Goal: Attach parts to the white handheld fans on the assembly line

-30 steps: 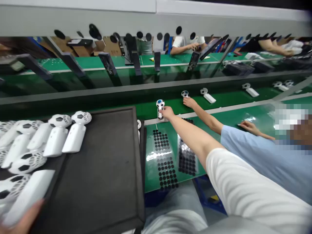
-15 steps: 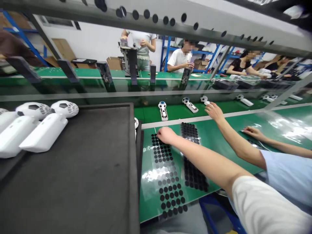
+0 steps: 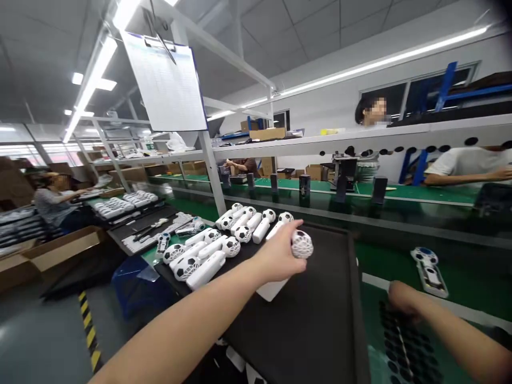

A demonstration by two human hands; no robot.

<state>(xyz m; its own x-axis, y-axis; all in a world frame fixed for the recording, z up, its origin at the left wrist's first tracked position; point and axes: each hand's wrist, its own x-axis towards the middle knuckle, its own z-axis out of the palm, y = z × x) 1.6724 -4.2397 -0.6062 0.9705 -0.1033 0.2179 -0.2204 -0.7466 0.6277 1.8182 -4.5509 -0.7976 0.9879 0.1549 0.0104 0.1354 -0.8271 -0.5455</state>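
Observation:
My left hand [image 3: 278, 258] is shut around a white handheld fan [image 3: 302, 245] with a football-patterned ball head, holding it above a black tray [image 3: 316, 341]. Its white handle [image 3: 272, 290] reaches down past my palm. Several similar fans [image 3: 240, 232] lie in rows on the tray's far side. My right hand [image 3: 402, 297] rests at the top of a clear sheet of black round stickers [image 3: 408, 346], and its fingers are hidden. Beyond that hand, a white fan body with a blue-centred head [image 3: 428, 272] lies on the green workbench [image 3: 460, 288].
More fans lie on a dark bench section [image 3: 136, 232] to the left. A blue bin [image 3: 138, 290] stands on the floor beyond it. A seated person [image 3: 56, 205] works at far left, and another person's arm [image 3: 468, 176] reaches along the far bench.
The view has swung left and up, showing the room. My left hand has come into view holding a fan above the tray. My right hand stays at the sticker sheet.

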